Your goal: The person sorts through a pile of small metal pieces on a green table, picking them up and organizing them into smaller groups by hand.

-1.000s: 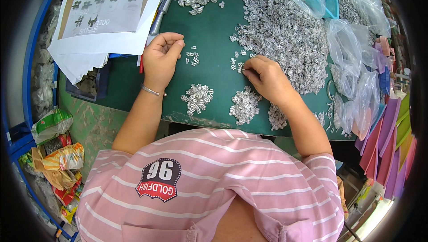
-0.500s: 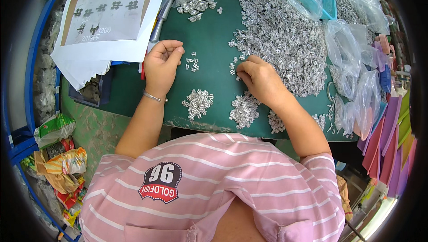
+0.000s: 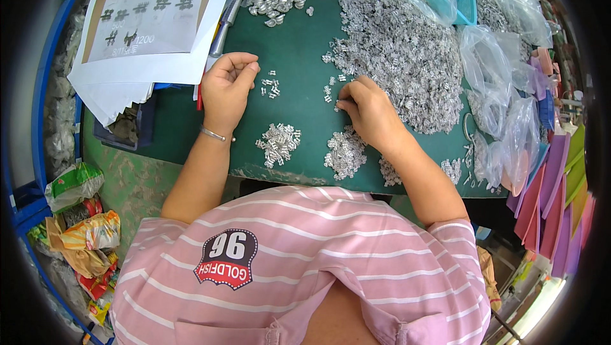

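Observation:
My left hand (image 3: 229,87) hovers over the left part of the green tabletop, thumb and forefinger closed together; anything between them is too small to make out. Just right of it lies a loose cluster of small silver metal pieces (image 3: 270,84). My right hand (image 3: 372,108) rests at the left edge of a broad heap of similar metal pieces (image 3: 407,52), its fingertips pinched at a small silver piece (image 3: 337,108). A few pieces (image 3: 330,89) lie in a short row beyond those fingertips. Nearer me are two small piles, one left (image 3: 278,144) and one right (image 3: 345,154).
Printed sheets with a photo (image 3: 149,17) overlap the table's left side, by a pen (image 3: 199,97). Curved silver pieces (image 3: 277,6) lie at the back. Clear plastic bags (image 3: 490,71) and a turquoise tray (image 3: 468,1) border the heap. A dark bin (image 3: 124,132) stands lower left.
The whole view has shifted slightly. My right hand's fingertips have come down a little toward me at the heap's edge; the left hand keeps its pinched pose.

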`<state>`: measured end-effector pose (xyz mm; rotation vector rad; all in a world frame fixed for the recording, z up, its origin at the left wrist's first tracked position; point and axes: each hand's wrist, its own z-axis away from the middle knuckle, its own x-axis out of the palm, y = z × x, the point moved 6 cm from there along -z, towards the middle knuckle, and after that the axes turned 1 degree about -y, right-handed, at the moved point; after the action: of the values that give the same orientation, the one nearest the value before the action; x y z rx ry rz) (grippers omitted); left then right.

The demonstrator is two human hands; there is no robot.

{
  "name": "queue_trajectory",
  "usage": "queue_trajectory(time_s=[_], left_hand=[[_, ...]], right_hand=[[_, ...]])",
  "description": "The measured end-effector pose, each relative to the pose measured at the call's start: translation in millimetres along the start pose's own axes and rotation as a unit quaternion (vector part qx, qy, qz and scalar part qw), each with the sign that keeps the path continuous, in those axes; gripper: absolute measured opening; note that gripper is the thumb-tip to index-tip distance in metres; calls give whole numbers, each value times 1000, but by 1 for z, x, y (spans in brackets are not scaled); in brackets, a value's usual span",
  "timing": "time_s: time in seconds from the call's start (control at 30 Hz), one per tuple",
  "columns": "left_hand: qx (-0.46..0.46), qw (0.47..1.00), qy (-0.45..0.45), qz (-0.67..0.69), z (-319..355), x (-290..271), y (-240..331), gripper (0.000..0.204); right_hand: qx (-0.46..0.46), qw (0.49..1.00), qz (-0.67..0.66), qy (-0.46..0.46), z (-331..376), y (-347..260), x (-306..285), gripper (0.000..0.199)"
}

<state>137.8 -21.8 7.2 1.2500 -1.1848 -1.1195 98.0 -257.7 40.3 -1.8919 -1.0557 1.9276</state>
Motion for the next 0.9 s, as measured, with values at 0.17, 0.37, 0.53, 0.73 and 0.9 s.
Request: queue_trajectory(time_s=[0.17,0.37,0.53,0.73,0.9], left_hand=[[-9,1000,1,14,0,0,-1,11],[-10,1000,-1,6,0,-1,-1,12],[-6,1000,-5,15,0,0,-4,12],[-16,1000,0,5,0,0,-2,12],[-11,1000,6,10,0,-1,-3,12]], right_hand=[[1,1000,19,3,1,-2,1,14],[-39,998,-27,-28,-3,4,2,12],[166,756,-632,-44,8,41,-18,6],[284,854,-435,-25,10,48,-21,15],[117,992,-39,12,3,17,-16,19]])
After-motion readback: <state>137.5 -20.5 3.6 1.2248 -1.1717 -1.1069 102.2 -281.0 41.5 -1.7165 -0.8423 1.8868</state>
